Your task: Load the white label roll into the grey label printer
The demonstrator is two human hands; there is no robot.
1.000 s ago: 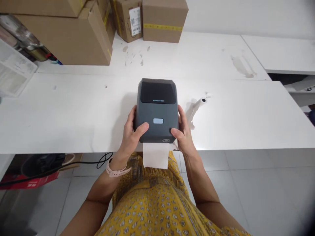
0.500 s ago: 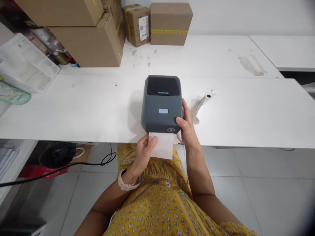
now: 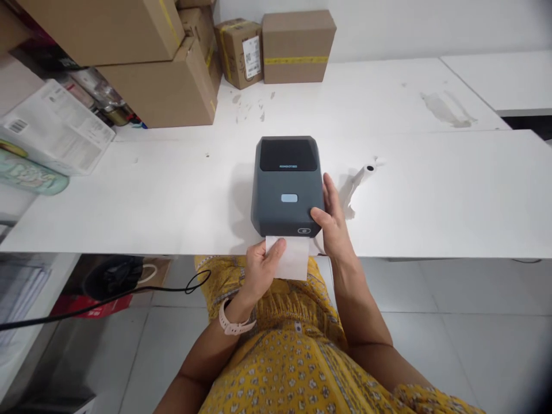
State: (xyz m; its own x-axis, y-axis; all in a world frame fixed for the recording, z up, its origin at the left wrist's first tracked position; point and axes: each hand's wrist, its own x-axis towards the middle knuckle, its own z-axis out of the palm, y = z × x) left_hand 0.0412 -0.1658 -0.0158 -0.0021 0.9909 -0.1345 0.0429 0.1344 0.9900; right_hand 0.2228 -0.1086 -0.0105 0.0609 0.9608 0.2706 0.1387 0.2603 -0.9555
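White table point(image 3: 431, 195), left hand point(image 3: 260, 267), previously on printer point(image 3: 287, 185), apparently pinching paper point(image 3: 294, 261)

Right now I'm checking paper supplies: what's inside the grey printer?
A white paper strip protrudes from the near side of the grey printer, held by the left hand. Its casing and dark top panel cover the inside, so contents cannot be seen.

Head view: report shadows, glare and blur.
Head view: a soft shadow lies left of the printer; the white tabletop looks nearly washed out toward the right. Same head view: print on the green container at far left looks soft; the lower right corner darkens.
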